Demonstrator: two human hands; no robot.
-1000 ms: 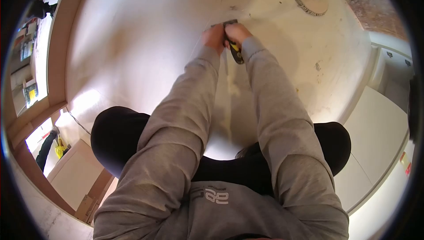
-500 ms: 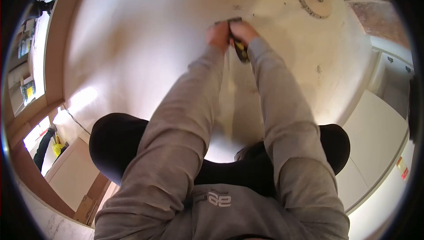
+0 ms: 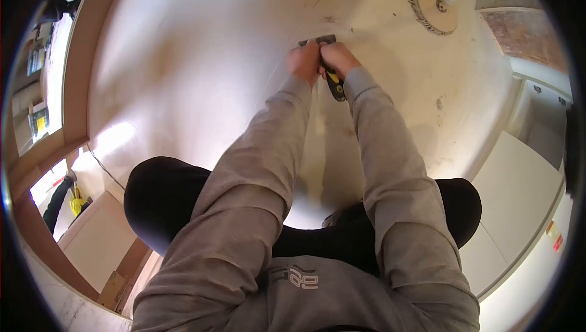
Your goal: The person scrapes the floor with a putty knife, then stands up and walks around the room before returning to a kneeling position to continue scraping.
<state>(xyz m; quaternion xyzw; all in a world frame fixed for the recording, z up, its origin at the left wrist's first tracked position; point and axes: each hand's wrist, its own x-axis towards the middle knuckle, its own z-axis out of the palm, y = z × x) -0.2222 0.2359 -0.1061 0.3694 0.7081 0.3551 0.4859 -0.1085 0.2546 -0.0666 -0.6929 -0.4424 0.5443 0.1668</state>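
Observation:
A scraper point(image 3: 336, 89) with a black and yellow handle and a wide dark blade lies against the pale floor point(image 3: 201, 75) in front of me. My right hand point(image 3: 339, 58) is closed round it, with the handle's end sticking out below toward my body. Close beside it, my left hand point(image 3: 303, 62) is closed too, fingers pressed at the scraper just behind the blade. Both arms reach straight forward. Dark marks point(image 3: 329, 19) show on the floor just beyond the blade.
A round mop head point(image 3: 437, 8) with a grey fringe stands on its pole at the upper right. White cabinet panels point(image 3: 519, 179) line the right side. On the left runs a brown wooden frame point(image 3: 79, 97), with a cable point(image 3: 105, 167) and a yellow object point(image 3: 77, 202) nearby.
Both hands and the scraper have moved a little toward my body. The dark floor marks beyond the blade show more fully. Both hands keep their grip.

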